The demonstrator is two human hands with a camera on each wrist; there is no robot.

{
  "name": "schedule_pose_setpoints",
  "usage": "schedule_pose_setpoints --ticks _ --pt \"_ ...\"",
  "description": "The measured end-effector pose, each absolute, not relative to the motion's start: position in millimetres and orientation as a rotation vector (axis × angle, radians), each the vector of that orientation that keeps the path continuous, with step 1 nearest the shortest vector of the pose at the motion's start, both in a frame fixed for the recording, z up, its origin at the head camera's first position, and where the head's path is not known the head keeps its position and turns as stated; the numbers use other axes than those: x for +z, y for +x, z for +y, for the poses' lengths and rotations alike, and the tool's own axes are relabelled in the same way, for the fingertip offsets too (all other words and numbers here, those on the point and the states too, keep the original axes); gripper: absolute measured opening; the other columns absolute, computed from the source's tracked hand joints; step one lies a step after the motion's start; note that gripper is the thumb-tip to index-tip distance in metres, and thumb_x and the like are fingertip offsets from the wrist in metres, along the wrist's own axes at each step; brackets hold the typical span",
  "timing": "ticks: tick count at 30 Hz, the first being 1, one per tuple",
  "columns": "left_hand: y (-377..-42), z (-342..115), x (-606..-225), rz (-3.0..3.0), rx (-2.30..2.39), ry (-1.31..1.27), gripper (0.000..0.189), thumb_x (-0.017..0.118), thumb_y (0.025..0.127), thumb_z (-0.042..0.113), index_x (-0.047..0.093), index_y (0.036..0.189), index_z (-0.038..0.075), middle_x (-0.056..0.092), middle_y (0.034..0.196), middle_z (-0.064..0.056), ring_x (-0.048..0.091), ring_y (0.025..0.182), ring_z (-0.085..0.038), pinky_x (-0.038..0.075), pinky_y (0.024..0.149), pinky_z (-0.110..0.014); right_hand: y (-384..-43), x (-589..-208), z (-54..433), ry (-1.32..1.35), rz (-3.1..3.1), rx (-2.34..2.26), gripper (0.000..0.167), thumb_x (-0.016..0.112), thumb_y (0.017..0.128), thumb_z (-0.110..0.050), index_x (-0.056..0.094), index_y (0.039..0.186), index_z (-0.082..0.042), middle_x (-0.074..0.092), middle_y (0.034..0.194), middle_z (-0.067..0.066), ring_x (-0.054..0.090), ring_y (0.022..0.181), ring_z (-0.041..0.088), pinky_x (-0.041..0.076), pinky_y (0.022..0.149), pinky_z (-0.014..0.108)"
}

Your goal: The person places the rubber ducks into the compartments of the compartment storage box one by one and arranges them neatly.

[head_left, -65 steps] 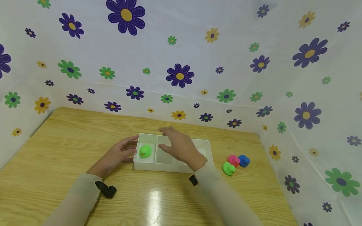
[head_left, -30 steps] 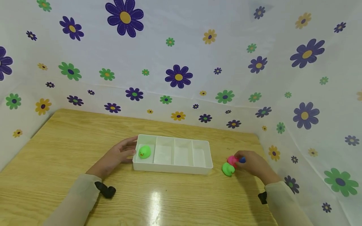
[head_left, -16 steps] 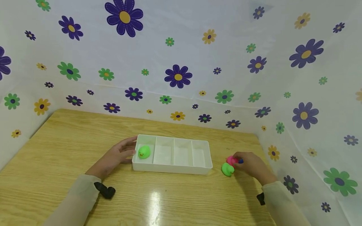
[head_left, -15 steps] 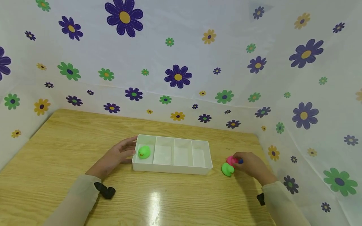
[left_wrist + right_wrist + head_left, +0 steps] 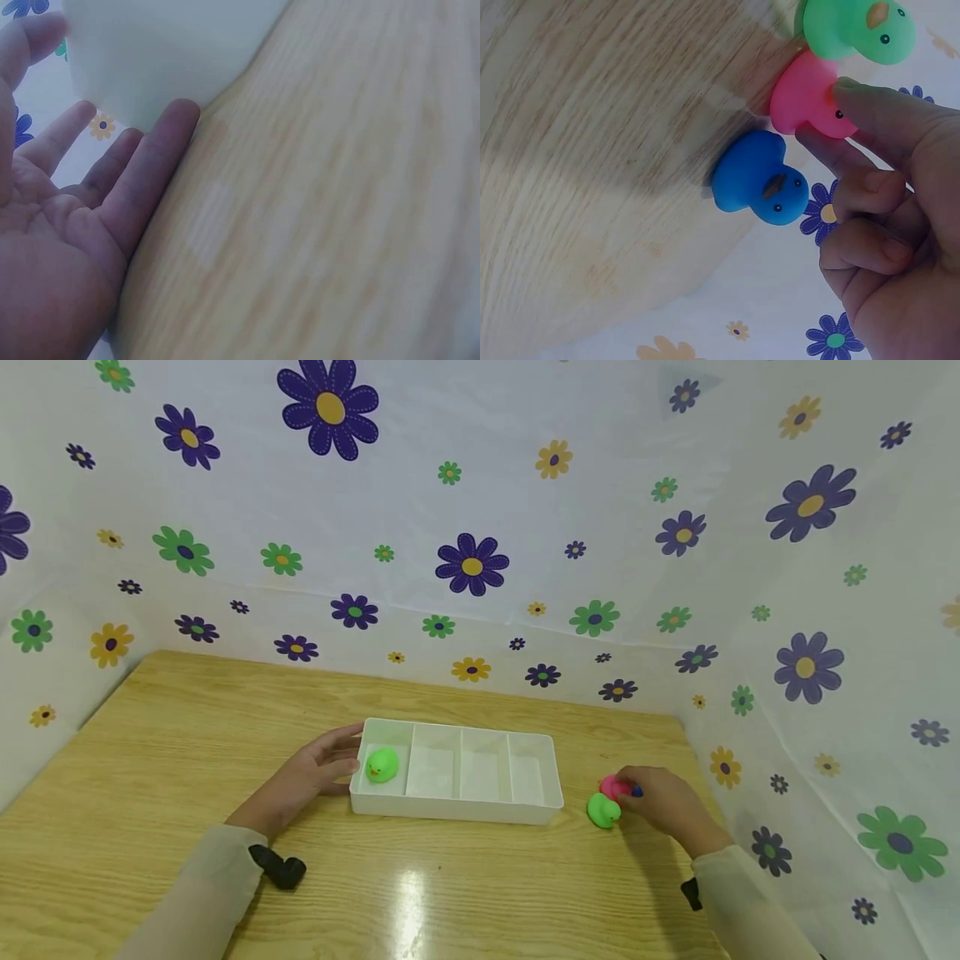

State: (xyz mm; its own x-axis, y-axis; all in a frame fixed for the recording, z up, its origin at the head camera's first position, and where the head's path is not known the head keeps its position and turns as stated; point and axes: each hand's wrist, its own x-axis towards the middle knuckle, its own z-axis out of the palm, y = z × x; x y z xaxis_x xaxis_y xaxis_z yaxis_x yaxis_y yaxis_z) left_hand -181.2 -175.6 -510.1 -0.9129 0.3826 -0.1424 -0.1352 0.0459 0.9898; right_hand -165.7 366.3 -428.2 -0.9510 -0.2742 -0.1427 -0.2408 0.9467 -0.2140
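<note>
One pink duck (image 5: pixel 802 94), pinched between thumb and forefinger of the right hand (image 5: pixel 663 797), sits on the table (image 5: pixel 337 885) between a green duck (image 5: pixel 603 811) and a blue duck (image 5: pixel 750 172), right of the white tray (image 5: pixel 457 807). The left hand (image 5: pixel 307 772), fingers apart, touches the tray's left end.

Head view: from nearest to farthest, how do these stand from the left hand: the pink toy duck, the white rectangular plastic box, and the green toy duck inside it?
1. White rectangular plastic box: its left end touches the left hand.
2. Green toy duck: in the box's leftmost compartment.
3. Pink toy duck: right of the box.
</note>
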Motion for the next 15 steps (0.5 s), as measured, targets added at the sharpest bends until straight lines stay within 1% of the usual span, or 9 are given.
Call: schedule_pose_setpoints --ticks 4,15 --pt "-180.7 -175.3 -509.4 1.960 1.925 0.244 0.075 0.067 0.102 0.035 0.028 0.165 0.025 0.033 0.162 -0.015 0.039 0.146 -0.042 0.057 0.100 -0.047 -166.2 -427.3 367.1 -0.402 2.919 -0.304 0.021 0.076 0.094 -0.018 0.074 0.111 -0.007 0.075 0.103 0.007 0.070 0.092 0.027 0.058 0.083 0.051" --pt "-179.3 -175.5 -507.4 1.958 1.928 0.252 0.071 0.066 0.103 0.032 0.029 0.164 0.026 0.034 0.162 -0.014 0.040 0.145 -0.042 0.056 0.101 -0.047 -168.0 -423.6 371.1 -0.423 2.900 -0.337 0.025 0.075 0.095 -0.020 0.074 0.115 -0.005 0.075 0.105 0.007 0.068 0.092 0.025 0.057 0.083 0.052"
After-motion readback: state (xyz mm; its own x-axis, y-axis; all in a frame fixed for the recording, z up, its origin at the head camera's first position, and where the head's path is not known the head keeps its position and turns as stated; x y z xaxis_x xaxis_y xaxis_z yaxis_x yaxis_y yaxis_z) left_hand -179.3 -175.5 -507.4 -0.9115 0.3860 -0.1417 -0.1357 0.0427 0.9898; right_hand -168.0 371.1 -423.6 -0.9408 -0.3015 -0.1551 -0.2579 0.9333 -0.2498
